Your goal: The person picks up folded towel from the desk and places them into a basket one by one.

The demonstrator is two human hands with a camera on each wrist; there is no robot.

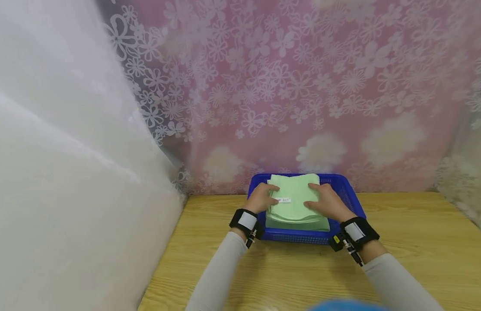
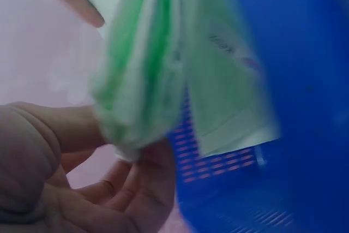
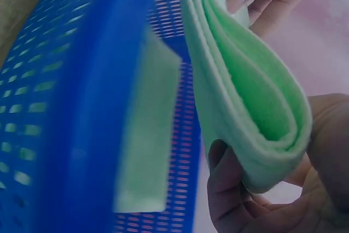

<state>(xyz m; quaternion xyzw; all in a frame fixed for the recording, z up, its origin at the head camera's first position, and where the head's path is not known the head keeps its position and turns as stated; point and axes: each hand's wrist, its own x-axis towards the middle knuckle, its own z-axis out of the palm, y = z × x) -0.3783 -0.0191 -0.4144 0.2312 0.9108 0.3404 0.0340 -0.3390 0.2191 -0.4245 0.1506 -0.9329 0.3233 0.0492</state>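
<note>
A folded light green cloth (image 1: 294, 190) with a small white label (image 1: 285, 200) is held between both hands, over a blue plastic basket (image 1: 294, 236). My left hand (image 1: 260, 198) grips its left side, thumb on top and fingers underneath. On the opposite side my right hand (image 1: 329, 203) pinches the folded edge, whose thick layers (image 3: 245, 96) show in the right wrist view. Beneath it, another green cloth (image 3: 150, 140) lies in the basket; the left wrist view shows a printed label (image 2: 234, 47) on this lower cloth (image 2: 229, 102). The left wrist view is blurred.
The basket stands on a wood-grain table (image 1: 209, 229), close to a pink flowered curtain (image 1: 263, 108) at the back. A pale sheet-like wall (image 1: 69, 172) rises on the left. A blue object (image 1: 347, 306) shows at the bottom edge.
</note>
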